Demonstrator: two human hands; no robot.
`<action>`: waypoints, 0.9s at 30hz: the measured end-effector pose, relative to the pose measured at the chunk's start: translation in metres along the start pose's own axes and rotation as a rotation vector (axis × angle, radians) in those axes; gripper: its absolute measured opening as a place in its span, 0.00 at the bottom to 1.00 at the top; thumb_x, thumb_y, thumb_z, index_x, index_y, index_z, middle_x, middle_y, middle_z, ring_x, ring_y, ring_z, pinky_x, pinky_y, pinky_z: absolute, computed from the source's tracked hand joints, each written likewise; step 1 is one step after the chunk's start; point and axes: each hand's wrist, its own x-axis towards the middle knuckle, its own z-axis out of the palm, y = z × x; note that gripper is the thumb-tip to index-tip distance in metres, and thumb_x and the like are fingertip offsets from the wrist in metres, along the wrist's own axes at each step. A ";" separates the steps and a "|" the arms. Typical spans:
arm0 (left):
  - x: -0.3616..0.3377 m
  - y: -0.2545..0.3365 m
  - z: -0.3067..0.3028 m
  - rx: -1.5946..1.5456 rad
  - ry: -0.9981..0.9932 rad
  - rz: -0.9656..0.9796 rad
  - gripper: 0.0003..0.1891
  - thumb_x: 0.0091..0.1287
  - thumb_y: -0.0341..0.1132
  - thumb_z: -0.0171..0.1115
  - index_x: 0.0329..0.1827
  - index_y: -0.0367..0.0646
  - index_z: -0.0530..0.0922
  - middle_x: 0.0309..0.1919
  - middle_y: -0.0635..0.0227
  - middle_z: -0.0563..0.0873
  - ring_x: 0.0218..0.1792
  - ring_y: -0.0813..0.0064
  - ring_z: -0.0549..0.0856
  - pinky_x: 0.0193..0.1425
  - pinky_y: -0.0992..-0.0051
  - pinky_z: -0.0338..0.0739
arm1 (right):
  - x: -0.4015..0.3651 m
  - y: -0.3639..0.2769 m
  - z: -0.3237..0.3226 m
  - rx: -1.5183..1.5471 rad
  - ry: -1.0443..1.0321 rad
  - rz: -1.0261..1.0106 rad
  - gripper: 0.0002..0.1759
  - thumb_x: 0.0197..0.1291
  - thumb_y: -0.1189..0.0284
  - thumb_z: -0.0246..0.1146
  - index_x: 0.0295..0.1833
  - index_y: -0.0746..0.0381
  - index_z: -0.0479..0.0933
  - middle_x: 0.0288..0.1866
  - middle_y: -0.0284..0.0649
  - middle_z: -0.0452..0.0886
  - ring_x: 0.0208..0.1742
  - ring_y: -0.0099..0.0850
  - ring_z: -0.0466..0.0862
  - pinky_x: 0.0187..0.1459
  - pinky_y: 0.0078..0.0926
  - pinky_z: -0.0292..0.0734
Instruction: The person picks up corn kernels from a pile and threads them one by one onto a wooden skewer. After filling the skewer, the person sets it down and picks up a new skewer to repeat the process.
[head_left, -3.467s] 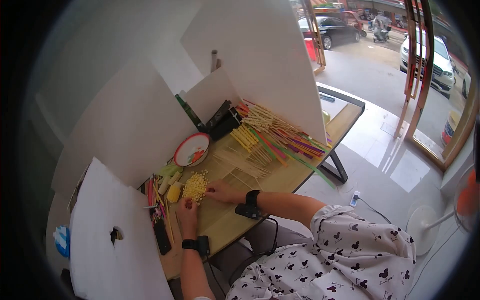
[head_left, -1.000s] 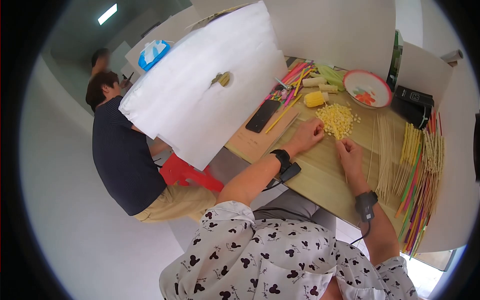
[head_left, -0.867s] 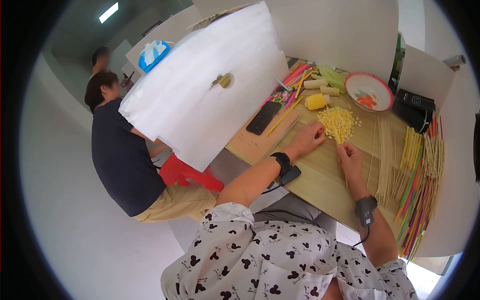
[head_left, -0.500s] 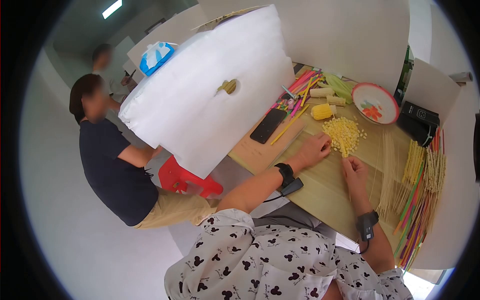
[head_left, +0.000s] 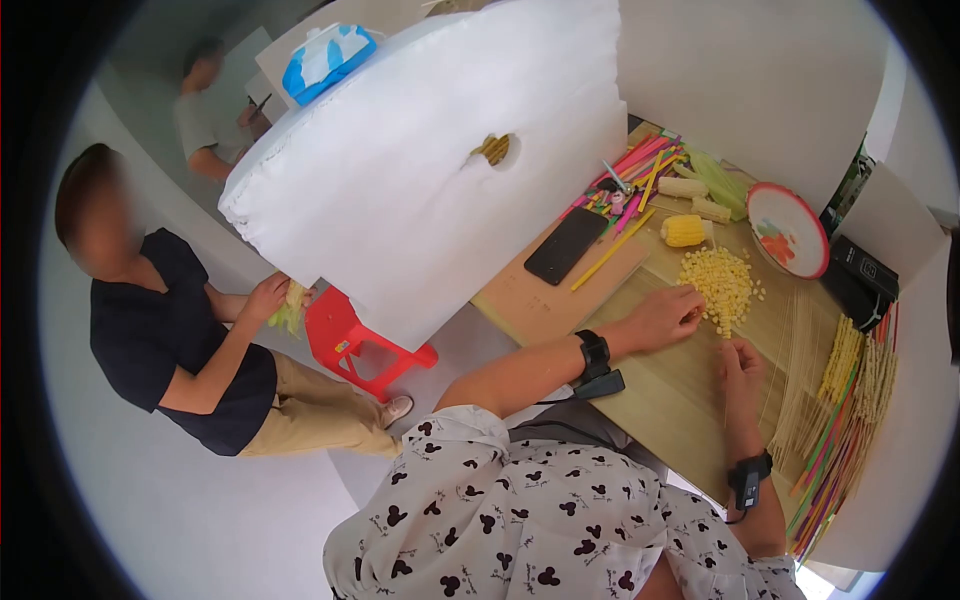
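Observation:
Loose yellow corn kernels point(head_left: 718, 280) lie in a pile on the wooden table. At the pile's near left edge is my left hand point(head_left: 668, 318), its fingers curled together; whatever they may hold is hidden. My right hand point(head_left: 742, 368) pinches a thin skewer just below the pile, and a few kernels point(head_left: 724, 326) sit at its upper end. Behind the pile lies a partly stripped corn cob point(head_left: 684, 231), with bare cobs point(head_left: 684, 188) and green husks point(head_left: 718, 182) farther back. Plain thin skewers point(head_left: 798, 370) are spread to the right of my right hand.
Kernel-threaded skewers point(head_left: 838, 362) and coloured sticks point(head_left: 822, 450) line the right edge. A red-rimmed bowl point(head_left: 800, 225), black box point(head_left: 862, 268) and phone point(head_left: 566, 245) surround the work area. Left, beyond a white board point(head_left: 400, 170), a person point(head_left: 170, 330) holds husked-looking corn near a red stool point(head_left: 350, 345).
The view has shifted, so the table appears farther right and lower. The nearby person has straightened up, with corn now visible in their hands. My hands stay by the kernel pile.

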 end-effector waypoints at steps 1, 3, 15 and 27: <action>0.000 -0.001 0.000 -0.026 -0.008 0.007 0.06 0.58 0.28 0.61 0.36 0.40 0.74 0.29 0.62 0.77 0.29 0.64 0.80 0.32 0.68 0.74 | -0.001 0.000 0.001 -0.018 0.022 -0.007 0.08 0.66 0.67 0.61 0.35 0.59 0.78 0.19 0.21 0.68 0.17 0.09 0.63 0.18 0.11 0.53; 0.000 -0.002 -0.003 -0.060 -0.007 0.007 0.06 0.58 0.28 0.61 0.36 0.40 0.74 0.29 0.62 0.77 0.29 0.64 0.80 0.33 0.68 0.74 | 0.000 -0.002 0.003 -0.047 0.038 -0.010 0.08 0.67 0.67 0.61 0.35 0.59 0.78 0.18 0.21 0.68 0.17 0.09 0.63 0.18 0.11 0.53; 0.042 -0.004 -0.015 -0.332 -0.106 -0.170 0.06 0.57 0.30 0.64 0.35 0.38 0.79 0.25 0.70 0.79 0.26 0.82 0.77 0.31 0.79 0.74 | -0.004 -0.035 0.012 -0.077 0.124 0.067 0.08 0.67 0.69 0.60 0.35 0.60 0.78 0.19 0.21 0.69 0.19 0.09 0.63 0.19 0.11 0.53; 0.071 -0.028 -0.002 -0.971 -0.184 -0.510 0.06 0.63 0.29 0.62 0.40 0.36 0.77 0.25 0.69 0.82 0.23 0.83 0.79 0.27 0.84 0.73 | 0.016 -0.045 0.010 0.044 0.190 0.009 0.08 0.65 0.69 0.62 0.35 0.61 0.78 0.19 0.21 0.69 0.19 0.09 0.64 0.20 0.11 0.55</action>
